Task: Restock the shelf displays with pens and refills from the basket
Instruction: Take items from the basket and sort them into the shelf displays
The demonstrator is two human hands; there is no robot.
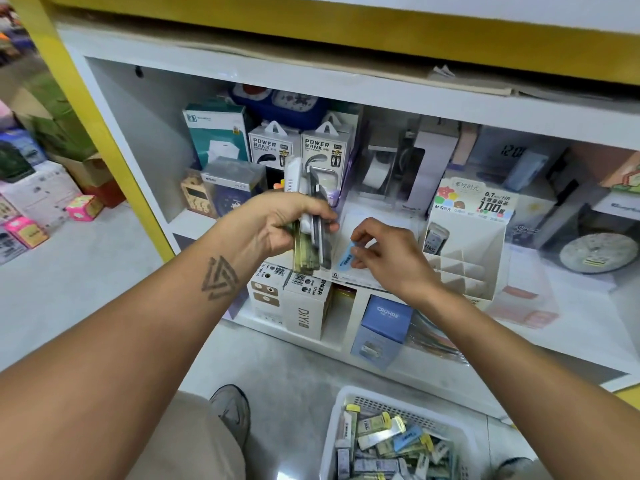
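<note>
A person stands facing a white shelving unit with a yellow frame [104, 109], both bare forearms reaching in toward its middle shelf. The back of that shelf is crowded with boxed goods, among them two white cartons printed "POWER BANK" [298, 147] standing side by side near the centre. Toward the shelf's right, close to its front edge, stands a white cardboard display stand with stepped, zigzag-divided compartments [464, 258], its header card printed with "0.7" and "100"; one small packet sits in its upper left corner.

On the floor at the bottom right sits a white plastic basket with perforated walls [349, 410], holding a jumble of small refill packets in yellow, green, blue and white.

The left hand [277, 223], its forearm marked with a triangular tattoo, is clenched around a thick upright bundle of flat packets in white, grey and green [310, 216], held in front of the shelf just left of the display stand.

The right hand [388, 251] is just beside the left, fingers curled, pinching a slim light-blue refill packet [346, 258] between thumb and fingertips. The packet hangs tilted over the front edge of the middle shelf, between the bundle and the display stand
</note>
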